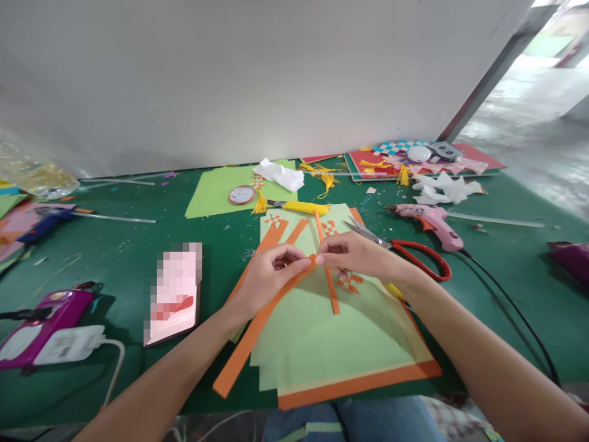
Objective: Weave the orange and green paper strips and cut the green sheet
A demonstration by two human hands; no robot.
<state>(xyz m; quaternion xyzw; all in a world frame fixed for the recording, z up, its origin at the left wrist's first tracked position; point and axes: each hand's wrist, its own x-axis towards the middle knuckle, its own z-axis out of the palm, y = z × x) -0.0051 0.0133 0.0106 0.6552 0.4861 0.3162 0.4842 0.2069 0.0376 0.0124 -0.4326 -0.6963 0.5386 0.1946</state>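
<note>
Green counter (pixel 230 236) stretches below a pale wall (pixel 230 80), bearing a stack of light-green sheets (pixel 317 344) in front of the person. Across the left side of that stack lies the long orange strip (pixel 255 331), its long axis slanting from the fingertips toward the person and out to the left, its free end past the sheets' edge. The left hand (pixel 264 273) is the nearer to its length, thumb and fingers pinched together on it near the far end; the right hand (pixel 352 252) comes in from the other side, thumb and forefinger closed on the very tip. Just below the right hand's fingertips, a narrower orange strip (pixel 333 291) runs away from the person, crosswise to the held one, with a small checkered piece (pixel 352 282) beside it.
</note>
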